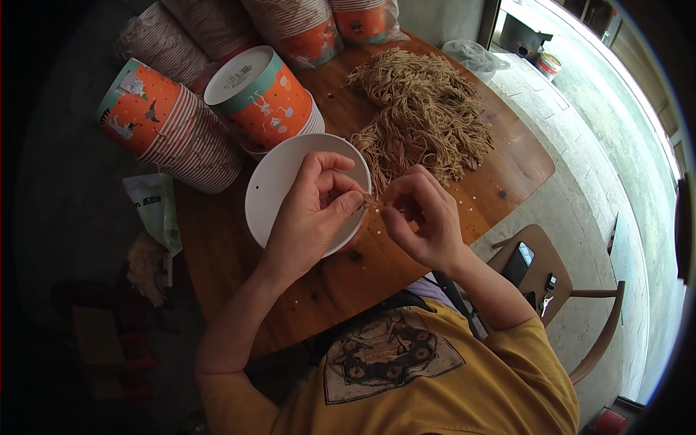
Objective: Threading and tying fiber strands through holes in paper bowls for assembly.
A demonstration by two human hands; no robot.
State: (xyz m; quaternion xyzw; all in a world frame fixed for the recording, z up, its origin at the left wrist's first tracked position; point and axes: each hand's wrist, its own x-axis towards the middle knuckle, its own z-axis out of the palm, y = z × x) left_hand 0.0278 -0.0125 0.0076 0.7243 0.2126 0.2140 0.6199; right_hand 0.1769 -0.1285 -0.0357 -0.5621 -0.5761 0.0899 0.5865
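My left hand (pixel 313 210) is over the near right part of a round paper tub (pixel 270 174), white inside, with a small dark hole in its wall. Thumb and index finger pinch a short bit of tan cord (pixel 372 204). Facing it, my right hand (pixel 424 221) grips the other side of the same cord with curled fingers. The two hands are close together at the tub's right rim. Beyond them lies a large tangled heap of tan cords (pixel 428 116) on the wooden table (pixel 518 156).
Stacks of orange-and-green paper tubs (pixel 264 101) stand at the back left, some in clear plastic. Small white bits dot the table. To the right, a chair (pixel 540 254) bears a phone (pixel 518 262) and keys. A green-and-white bag (pixel 156 206) hangs near the left edge.
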